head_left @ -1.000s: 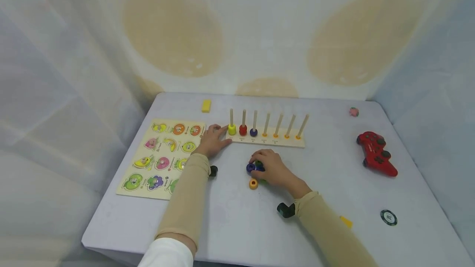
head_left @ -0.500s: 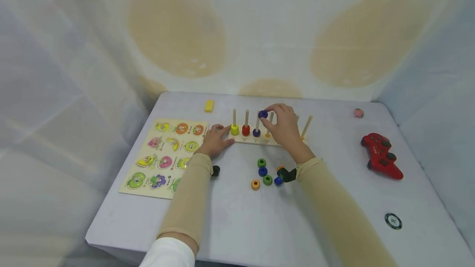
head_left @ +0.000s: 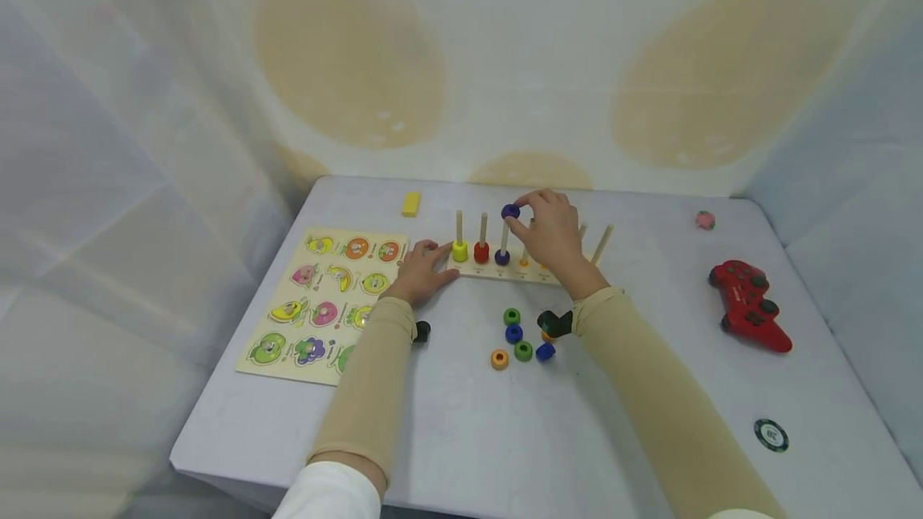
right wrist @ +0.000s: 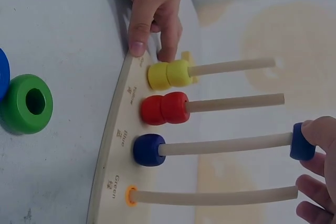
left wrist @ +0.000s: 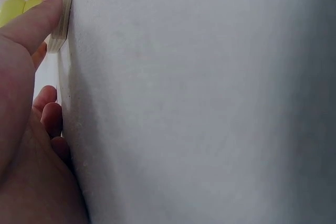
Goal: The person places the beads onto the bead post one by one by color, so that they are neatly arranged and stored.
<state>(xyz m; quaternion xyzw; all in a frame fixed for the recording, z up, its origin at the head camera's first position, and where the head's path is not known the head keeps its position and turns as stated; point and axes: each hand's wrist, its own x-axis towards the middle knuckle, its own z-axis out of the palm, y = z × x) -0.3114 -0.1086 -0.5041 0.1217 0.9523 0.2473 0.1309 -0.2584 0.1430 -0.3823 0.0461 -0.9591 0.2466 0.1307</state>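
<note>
The blue ring (head_left: 510,211) sat at the very top of the third peg (head_left: 505,237) of the wooden peg board (head_left: 505,272), pinched between my thumb and fingertips; in the right wrist view (right wrist: 302,141) it was threaded on the tip of that peg, with a second blue ring (right wrist: 147,150) already down at the base of the same peg. My right hand (head_left: 550,232) was raised over the middle of the board, fingers curled round the ring it gripped. The peg to the left of it carried red rings (right wrist: 165,108) at its foot, and the first peg carried yellow rings (right wrist: 168,74); the fourth peg (right wrist: 215,198), labelled green, was bare wood above an orange collar.

My left hand (head_left: 421,271) rested on the table (head_left: 461,439) at the left end of the board, its fingers fairly straight, and the left wrist view showed a fingertip (left wrist: 50,9) pressed against the board's edge (left wrist: 64,14). It held nothing.

Near my right forearm, loose rings lay on the table in front of the board: a green one (head_left: 511,315), a blue one (head_left: 513,333), another green (head_left: 522,351), a small blue one (head_left: 545,352) and an orange one (head_left: 499,359). A fruit puzzle board (head_left: 324,303) lay just to the left of my left hand. Well apart on the right were a red game controller (head_left: 751,315) and a dark poker chip (head_left: 771,435); a yellow block (head_left: 411,203) lay near the far edge.
</note>
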